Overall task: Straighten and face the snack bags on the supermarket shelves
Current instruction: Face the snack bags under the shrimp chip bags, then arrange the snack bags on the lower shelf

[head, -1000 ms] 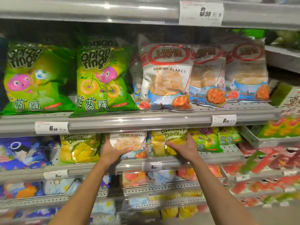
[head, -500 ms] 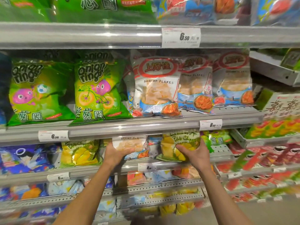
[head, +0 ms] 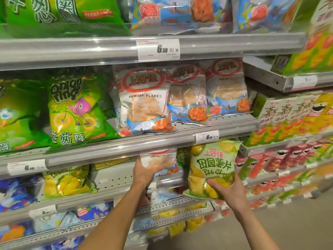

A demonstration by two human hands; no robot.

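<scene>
My left hand grips a white shrimp flakes bag by its lower left corner; the bag's top is tucked under the shelf rail above. My right hand holds a green and yellow potato chips bag from below, upright and pulled out in front of the shelf edge. On the shelf above stand three shrimp flakes bags facing forward, with green onion ring bags to their left.
Another yellow potato chips bag leans on the same shelf to the left, with bare perforated shelf between it and my left hand. Price tags sit on the grey rails. Red snack packs fill the neighbouring unit at right.
My right hand has drawn the potato chips bag out of the shelf and to the right, showing its whole front. My left hand has stayed on the shrimp flakes bag. The view is closer and higher.
</scene>
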